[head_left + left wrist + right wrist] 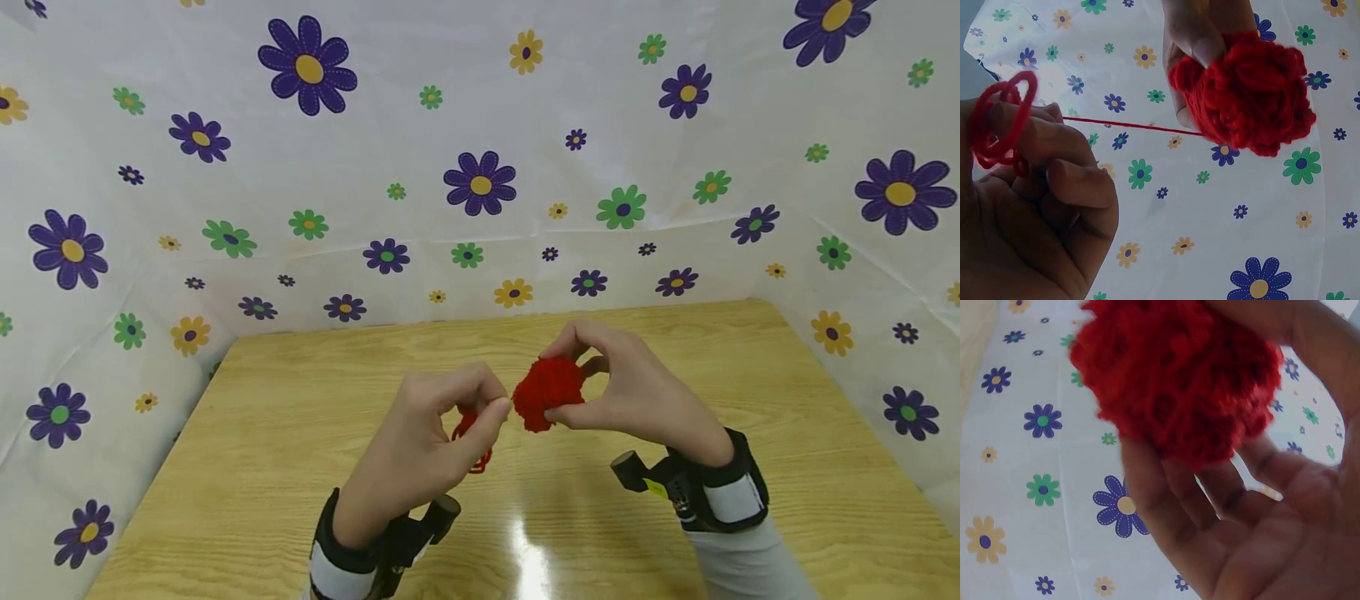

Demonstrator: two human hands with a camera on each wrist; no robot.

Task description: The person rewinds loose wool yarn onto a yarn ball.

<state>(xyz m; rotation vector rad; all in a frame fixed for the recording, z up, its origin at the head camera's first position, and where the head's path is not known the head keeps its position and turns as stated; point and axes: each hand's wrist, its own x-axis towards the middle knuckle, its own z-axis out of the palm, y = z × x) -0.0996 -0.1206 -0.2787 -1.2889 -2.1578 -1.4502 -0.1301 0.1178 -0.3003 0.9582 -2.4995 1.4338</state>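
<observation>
A fuzzy red ball of yarn (551, 390) is in my right hand (637, 392), gripped between thumb and fingers above the table. In the right wrist view the yarn ball (1179, 381) fills the upper middle, with fingers curled under it. My left hand (427, 433) is just to its left and pinches a strand of the yarn between thumb and forefinger. Loose loops of red yarn (1004, 125) hang at the left hand's fingers. A taut strand (1132, 125) runs from those fingers to the ball in the left wrist view.
Beneath both hands lies a light wooden table (300, 400). White cloth with printed flowers (420, 142) rises behind the table and along both sides. Each wrist wears a black band with a small camera mount, such as the right one (720, 492).
</observation>
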